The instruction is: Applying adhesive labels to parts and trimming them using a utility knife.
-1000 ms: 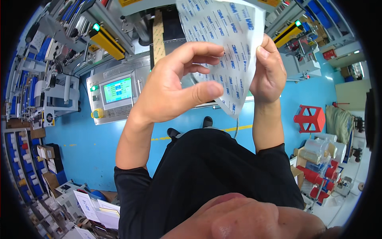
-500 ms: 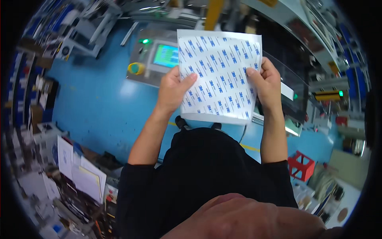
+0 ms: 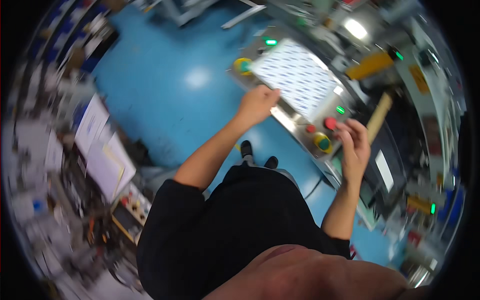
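I see my left hand (image 3: 257, 104) curled by the edge of the patterned sheet (image 3: 298, 75); blur stops me telling whether it grips. My right hand (image 3: 354, 141), loosely spread near the red button (image 3: 330, 123), shows nothing held. The sheet appears laid over the control panel (image 3: 331, 106). I judge this the setting-down step; the next move calls for keeping it flat
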Motion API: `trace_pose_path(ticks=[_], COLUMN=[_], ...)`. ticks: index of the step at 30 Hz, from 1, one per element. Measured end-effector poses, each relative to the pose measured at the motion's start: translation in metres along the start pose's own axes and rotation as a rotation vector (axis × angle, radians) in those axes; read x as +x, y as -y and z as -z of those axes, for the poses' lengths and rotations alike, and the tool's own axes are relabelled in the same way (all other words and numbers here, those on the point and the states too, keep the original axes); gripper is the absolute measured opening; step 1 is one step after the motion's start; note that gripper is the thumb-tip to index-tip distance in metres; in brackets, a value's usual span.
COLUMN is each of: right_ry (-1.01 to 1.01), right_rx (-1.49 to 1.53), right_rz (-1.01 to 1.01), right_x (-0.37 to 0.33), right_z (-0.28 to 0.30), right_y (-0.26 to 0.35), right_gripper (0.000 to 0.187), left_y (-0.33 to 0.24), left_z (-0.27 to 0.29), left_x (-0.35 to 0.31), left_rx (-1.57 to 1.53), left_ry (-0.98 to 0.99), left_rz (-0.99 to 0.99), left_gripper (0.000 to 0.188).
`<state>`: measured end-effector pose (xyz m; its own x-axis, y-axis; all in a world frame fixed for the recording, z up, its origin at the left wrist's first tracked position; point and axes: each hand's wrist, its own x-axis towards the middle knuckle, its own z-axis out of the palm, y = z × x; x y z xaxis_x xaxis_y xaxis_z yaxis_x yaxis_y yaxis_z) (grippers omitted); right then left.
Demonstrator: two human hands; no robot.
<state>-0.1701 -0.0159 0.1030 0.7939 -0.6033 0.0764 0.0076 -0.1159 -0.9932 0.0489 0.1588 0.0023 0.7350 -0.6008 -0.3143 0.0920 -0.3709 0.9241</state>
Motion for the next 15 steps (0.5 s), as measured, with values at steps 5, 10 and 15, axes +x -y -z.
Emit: trace_pose_path(ticks=[5, 10, 15], right_ry=[0.241, 0.468, 0.638], right_rx=[0.032, 0.059, -0.024], right_rz=[-0.014, -0.045, -0.006], right_x=[-0.021, -0.044, -0.067], right_z=[-0.013, -0.029, -0.018], right_y=[-0.006, -0.022, -0.041], right_gripper=[0.027, 0.026, 0.027], left_y=[-0.002, -0.013, -0.004], left_z=[0.068, 0.065, 0.007], left_x=[-0.067, -0.136, -0.168], left_rx=[-1.38, -1.389, -0.788], left_ry=[0.588, 0.743, -0.032], left_rz=[-0.058, -0.437, -0.23], left_gripper=[0.088, 0.101, 0.085])
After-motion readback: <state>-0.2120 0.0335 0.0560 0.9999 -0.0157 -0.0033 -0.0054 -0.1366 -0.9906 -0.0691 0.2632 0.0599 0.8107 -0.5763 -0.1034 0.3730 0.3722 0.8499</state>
